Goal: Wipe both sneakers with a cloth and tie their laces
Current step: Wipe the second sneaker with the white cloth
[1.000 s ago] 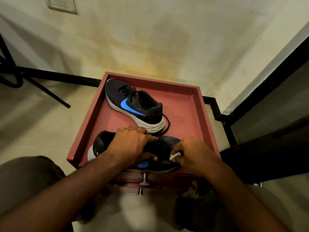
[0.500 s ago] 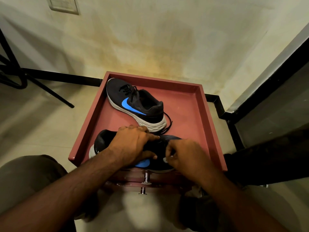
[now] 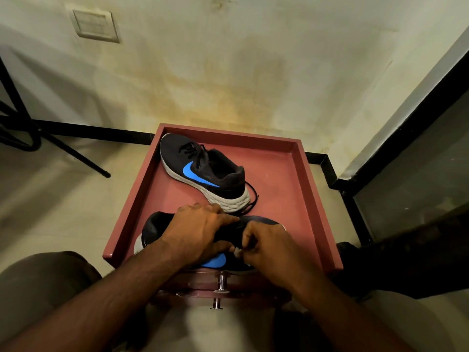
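Note:
Two black sneakers with blue swooshes and white soles lie in a red-brown tray (image 3: 314, 189). The far sneaker (image 3: 205, 171) rests at the back left with its black laces loose, one trailing past the heel. The near sneaker (image 3: 152, 229) lies at the tray's front edge, toe to the right. My left hand (image 3: 198, 232) presses down over its middle and grips it. My right hand (image 3: 269, 246) pinches a small white cloth (image 3: 237, 251) against the sneaker's side near the swoosh. Most of the near sneaker is hidden under both hands.
The tray sits on a low red-brown stand with a metal knob (image 3: 220, 283) at its front. A stained wall stands behind it with a wall plate (image 3: 95, 25). Black metal legs (image 3: 63, 148) stand at the left, a dark frame (image 3: 355, 199) at the right. My knees flank the stand.
My right hand has slid left along the near sneaker's side with the white cloth, closer to my left hand. My left hand has stayed on the sneaker.

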`<action>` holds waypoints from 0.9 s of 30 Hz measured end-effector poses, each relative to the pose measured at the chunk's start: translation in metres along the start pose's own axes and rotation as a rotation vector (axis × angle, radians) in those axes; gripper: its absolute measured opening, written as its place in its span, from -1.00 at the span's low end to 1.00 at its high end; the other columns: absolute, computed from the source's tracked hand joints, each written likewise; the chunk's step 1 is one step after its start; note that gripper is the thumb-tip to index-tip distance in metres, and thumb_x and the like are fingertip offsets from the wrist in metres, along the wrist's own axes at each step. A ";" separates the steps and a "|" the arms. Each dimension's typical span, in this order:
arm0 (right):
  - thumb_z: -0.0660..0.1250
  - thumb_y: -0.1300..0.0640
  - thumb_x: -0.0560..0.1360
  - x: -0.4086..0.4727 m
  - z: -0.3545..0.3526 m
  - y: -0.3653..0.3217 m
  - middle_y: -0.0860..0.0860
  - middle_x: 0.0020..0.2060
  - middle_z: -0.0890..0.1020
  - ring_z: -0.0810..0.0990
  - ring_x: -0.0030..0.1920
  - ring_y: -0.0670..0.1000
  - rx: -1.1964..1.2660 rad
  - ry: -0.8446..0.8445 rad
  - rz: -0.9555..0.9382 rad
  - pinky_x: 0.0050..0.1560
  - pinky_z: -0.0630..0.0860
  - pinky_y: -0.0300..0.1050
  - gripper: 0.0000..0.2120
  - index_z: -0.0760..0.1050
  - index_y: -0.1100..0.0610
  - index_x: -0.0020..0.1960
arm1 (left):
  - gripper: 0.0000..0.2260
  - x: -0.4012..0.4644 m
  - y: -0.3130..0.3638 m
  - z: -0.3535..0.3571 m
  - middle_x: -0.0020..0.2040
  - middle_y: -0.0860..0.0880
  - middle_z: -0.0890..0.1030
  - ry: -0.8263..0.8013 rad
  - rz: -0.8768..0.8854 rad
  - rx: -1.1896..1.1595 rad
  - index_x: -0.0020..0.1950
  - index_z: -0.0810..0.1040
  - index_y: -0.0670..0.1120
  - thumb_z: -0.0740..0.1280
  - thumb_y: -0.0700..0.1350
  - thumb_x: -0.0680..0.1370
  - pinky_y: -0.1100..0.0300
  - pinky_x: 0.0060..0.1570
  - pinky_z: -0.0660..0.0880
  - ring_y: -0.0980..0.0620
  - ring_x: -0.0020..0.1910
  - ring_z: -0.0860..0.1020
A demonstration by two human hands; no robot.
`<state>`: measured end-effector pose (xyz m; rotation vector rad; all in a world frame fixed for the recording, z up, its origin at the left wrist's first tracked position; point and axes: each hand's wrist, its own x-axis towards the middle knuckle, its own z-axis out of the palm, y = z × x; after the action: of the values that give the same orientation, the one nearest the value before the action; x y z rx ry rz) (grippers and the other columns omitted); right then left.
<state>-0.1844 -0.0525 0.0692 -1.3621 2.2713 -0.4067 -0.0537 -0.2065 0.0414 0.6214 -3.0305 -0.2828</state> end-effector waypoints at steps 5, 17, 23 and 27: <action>0.40 0.14 0.60 0.023 -0.020 0.023 -0.06 -0.07 0.64 0.60 -0.13 -0.05 -0.244 0.174 0.145 -0.30 0.37 -0.35 -0.88 0.48 0.02 0.09 | -0.36 -0.001 0.000 -0.002 0.31 0.11 0.53 -0.005 0.003 -0.011 0.55 0.30 0.29 0.29 0.42 0.51 0.02 0.21 0.48 0.00 0.26 0.52; 0.34 0.19 0.57 0.025 -0.017 0.030 -0.06 -0.11 0.61 0.53 -0.18 -0.05 -0.251 0.131 0.091 -0.36 0.25 -0.33 -0.92 0.49 0.01 -0.03 | -0.37 -0.008 0.009 -0.015 0.62 0.02 0.27 0.086 0.069 0.058 0.50 0.43 0.09 0.11 0.41 0.57 -0.08 0.52 0.21 -0.05 0.59 0.23; 0.36 0.16 0.55 0.026 -0.022 0.028 -0.08 -0.13 0.61 0.57 -0.16 -0.06 -0.209 0.142 0.088 -0.22 0.47 -0.19 -0.91 0.51 -0.01 -0.07 | -0.57 0.000 0.015 -0.008 0.47 0.13 0.51 -0.003 0.301 0.114 0.49 0.43 0.22 0.10 0.20 0.64 -0.09 0.33 0.42 -0.03 0.46 0.44; 0.34 0.19 0.55 0.025 -0.021 0.028 -0.07 -0.12 0.61 0.58 -0.13 -0.04 -0.201 0.152 0.086 -0.12 0.48 -0.14 -0.88 0.51 -0.01 -0.09 | -0.47 0.002 0.015 -0.016 0.35 0.08 0.55 0.011 0.142 0.165 0.47 0.46 0.16 0.02 0.35 0.62 -0.02 0.29 0.39 -0.01 0.29 0.52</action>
<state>-0.2258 -0.0611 0.0680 -1.3635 2.5441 -0.2668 -0.0600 -0.1965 0.0598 0.4101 -3.0890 -0.0244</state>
